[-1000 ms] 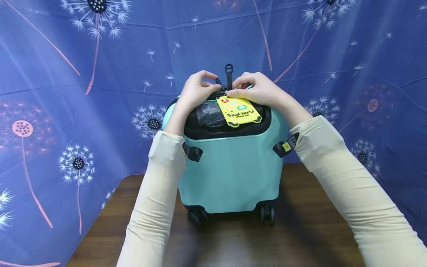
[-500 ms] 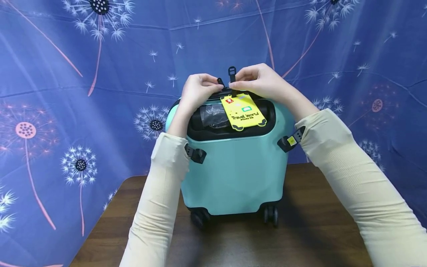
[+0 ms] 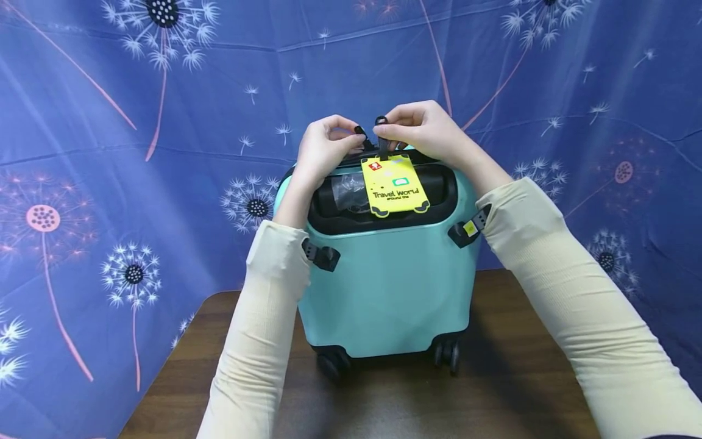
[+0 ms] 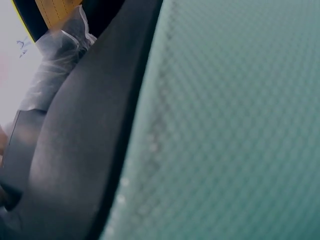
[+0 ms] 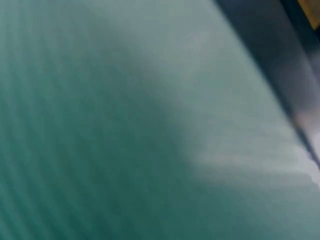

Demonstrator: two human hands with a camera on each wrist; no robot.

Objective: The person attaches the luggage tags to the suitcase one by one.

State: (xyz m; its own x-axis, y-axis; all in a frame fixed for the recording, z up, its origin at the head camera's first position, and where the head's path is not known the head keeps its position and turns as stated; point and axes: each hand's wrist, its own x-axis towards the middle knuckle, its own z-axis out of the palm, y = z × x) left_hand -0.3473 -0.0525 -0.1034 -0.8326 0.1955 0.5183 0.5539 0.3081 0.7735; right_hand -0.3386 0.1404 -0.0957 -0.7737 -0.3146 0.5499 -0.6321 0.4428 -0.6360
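A mint-green suitcase (image 3: 389, 292) with a black top panel stands upright in the head view. On that panel lies a yellow luggage tag (image 3: 396, 189) printed "Travel World", its black strap (image 3: 383, 149) rising by the carry handle. My left hand (image 3: 323, 149) pinches the strap's narrow end between thumb and fingers, left of the tag. The strap's buckle end is pinched by my right hand (image 3: 430, 131), just to the right. Part of the strap around the handle is hidden. Both wrist views show mostly the green shell (image 4: 230, 125), blurred in the right one.
Clear plastic wrap (image 3: 350, 192) covers part of the carry handle left of the tag. Under the suitcase's black wheels (image 3: 446, 353) is a brown wooden table (image 3: 384, 402). A blue curtain (image 3: 192, 122) with dandelion prints hangs behind.
My right hand has risen from the strap's base to its buckle end, and the buckle now tips lower between the fingers. The tag swung right, then back left. The left hand keeps its pinch.
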